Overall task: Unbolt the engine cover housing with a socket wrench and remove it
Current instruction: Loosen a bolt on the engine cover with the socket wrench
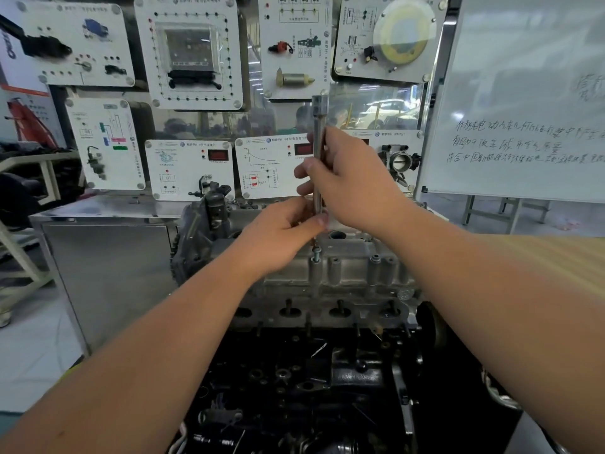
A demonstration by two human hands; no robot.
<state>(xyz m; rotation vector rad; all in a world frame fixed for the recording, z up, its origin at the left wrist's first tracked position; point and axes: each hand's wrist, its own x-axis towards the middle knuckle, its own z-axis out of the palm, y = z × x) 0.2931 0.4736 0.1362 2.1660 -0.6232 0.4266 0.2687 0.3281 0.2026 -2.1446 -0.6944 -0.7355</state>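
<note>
The grey metal engine cover housing (347,267) sits on top of the engine, straight ahead of me. A long chrome socket extension (317,126) stands upright over a raised bolt (317,255) on the housing's near edge. My right hand (347,181) is wrapped around the middle of the shaft. My left hand (281,237) pinches its lower end just above the bolt. The tool's tip is hidden behind my left fingers.
The dark engine block (311,388) with its ports and studs fills the area below the housing. A steel cabinet (108,257) stands at the left. Training display panels (190,54) line the wall behind. A whiteboard (523,109) stands at the right.
</note>
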